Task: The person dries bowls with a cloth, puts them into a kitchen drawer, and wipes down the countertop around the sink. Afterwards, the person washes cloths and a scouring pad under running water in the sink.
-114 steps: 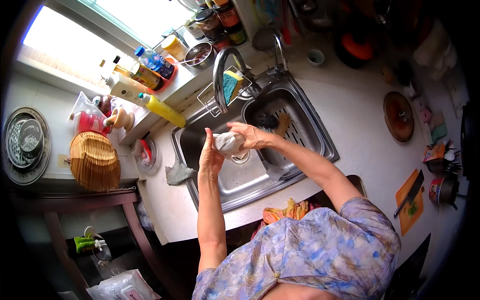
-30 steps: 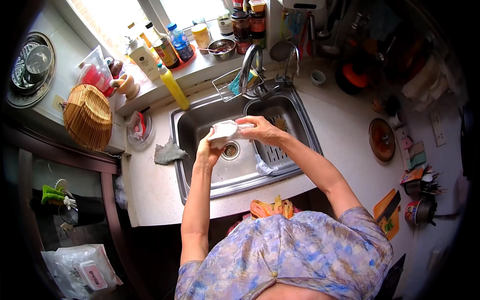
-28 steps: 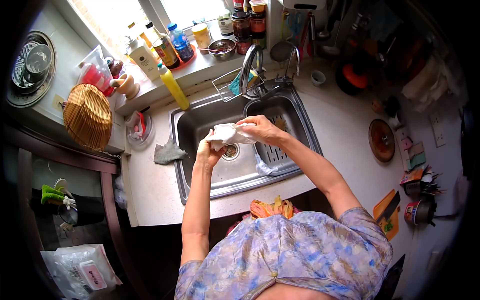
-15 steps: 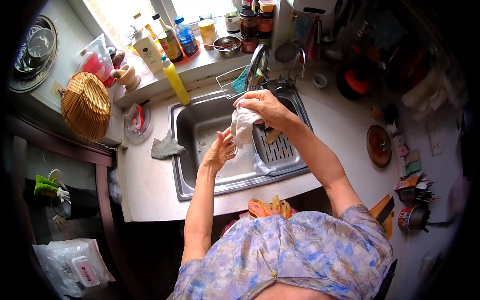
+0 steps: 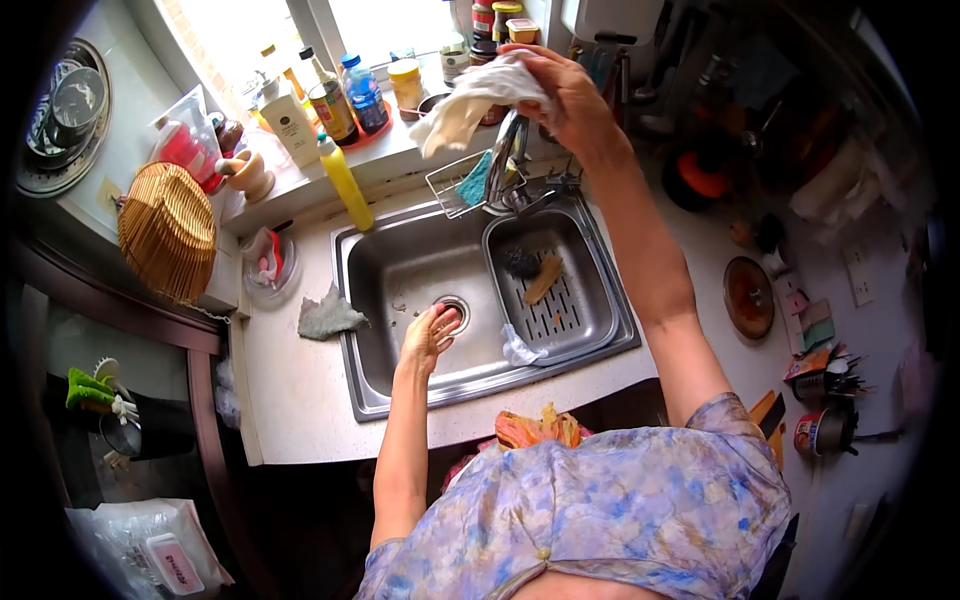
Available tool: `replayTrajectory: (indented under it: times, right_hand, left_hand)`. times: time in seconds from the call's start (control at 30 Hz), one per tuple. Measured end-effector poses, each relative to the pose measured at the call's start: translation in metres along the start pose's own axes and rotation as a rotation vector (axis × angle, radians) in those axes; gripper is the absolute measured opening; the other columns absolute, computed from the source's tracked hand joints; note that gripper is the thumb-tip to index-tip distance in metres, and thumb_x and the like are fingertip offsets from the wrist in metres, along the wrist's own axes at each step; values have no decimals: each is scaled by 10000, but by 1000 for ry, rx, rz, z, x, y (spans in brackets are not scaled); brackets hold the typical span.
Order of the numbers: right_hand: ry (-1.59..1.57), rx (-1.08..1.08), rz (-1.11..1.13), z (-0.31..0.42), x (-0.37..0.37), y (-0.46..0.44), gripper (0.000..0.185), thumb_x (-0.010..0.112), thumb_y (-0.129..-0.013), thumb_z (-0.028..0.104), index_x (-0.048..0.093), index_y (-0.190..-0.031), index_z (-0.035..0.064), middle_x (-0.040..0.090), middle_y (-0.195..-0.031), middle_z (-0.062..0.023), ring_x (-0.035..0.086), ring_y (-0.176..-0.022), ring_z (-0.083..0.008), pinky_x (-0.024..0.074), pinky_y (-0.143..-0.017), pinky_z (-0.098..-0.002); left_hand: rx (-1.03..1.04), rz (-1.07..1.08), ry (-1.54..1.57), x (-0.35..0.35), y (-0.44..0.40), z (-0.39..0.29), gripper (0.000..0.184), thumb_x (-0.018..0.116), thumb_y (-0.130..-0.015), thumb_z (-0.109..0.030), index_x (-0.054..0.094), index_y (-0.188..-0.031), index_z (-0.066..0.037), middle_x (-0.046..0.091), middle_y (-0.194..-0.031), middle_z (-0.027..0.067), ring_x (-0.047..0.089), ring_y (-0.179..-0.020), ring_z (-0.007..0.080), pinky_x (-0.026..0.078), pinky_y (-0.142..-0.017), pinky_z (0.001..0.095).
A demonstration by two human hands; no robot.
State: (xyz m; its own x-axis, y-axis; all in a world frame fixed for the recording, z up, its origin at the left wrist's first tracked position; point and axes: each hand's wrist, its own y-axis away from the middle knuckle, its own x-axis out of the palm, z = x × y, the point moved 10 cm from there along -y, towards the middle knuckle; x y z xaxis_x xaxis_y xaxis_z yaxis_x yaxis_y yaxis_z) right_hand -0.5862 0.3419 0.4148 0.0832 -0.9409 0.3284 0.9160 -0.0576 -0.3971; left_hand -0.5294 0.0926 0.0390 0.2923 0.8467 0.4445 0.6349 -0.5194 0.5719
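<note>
A white cloth (image 5: 478, 98) hangs from my right hand (image 5: 570, 95), whose fingers are closed on it above the faucet (image 5: 508, 160), near the windowsill. The cloth spreads out to the left of the hand. My left hand (image 5: 430, 338) is low over the large basin of the steel sink (image 5: 372, 300), beside the round drain (image 5: 453, 314). Its fingers are apart and nothing shows in them. In the smaller basin with the slotted tray (image 5: 560, 325) lie a dark scouring pad (image 5: 521, 264) and a brown scrubber (image 5: 543, 280). A white wet cloth (image 5: 520, 347) drapes over that basin's front rim.
A grey rag (image 5: 330, 314) and a plastic bowl (image 5: 272, 282) lie on the left counter. A yellow bottle (image 5: 345, 182) stands behind the sink. Bottles and jars line the windowsill. A wire rack (image 5: 460, 190) is beside the faucet. A round lid (image 5: 753, 297) leans at the right.
My right hand has risen up and to the right with the white cloth, which now spreads sideways. My left hand has dropped slightly into the basin, away from the cloth.
</note>
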Motion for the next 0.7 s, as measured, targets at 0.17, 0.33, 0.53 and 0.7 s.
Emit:
replayTrajectory:
  times: [0.17,0.33,0.53,0.7]
  right_hand:
    - [114,47,-487,-19,-97,73,348,466,-822,278,560,-1073,55,603,-876,-14,566,-746,-109,391,-510,-249]
    - [-2,398,-852,-176,-179,204,155,562,-796,191,565,-936,123,581,-736,-22,564,-581,-148,454,-486,-252]
    - [978,423,-374,-271,-107,244,225,545,-766,185,626,-712,-18,591,-603,-157,571,-533,-204,444,-511,-374]
    - [802,-47,-7,-148,13,161,508,501,-833,394,542,-576,-42,500,-530,-206,472,-438,-292,371,-450,-404]
  left_hand:
    - [-39,-69,3,-15,-2,23,402,493,-873,-355,459,-1188,-109,569,-1148,78,546,-1030,220,345,-905,416]
    - [-66,-77,-59,-19,-9,44,314,475,-885,-335,546,-1086,-105,594,-1096,72,555,-993,218,369,-876,384]
    - [-63,-31,-313,21,-18,31,369,489,-870,-430,627,-857,-88,645,-908,64,589,-885,203,431,-789,366]
    - [432,249,-425,152,45,-89,343,445,-904,-362,555,-883,-37,587,-945,73,564,-907,186,444,-774,327]
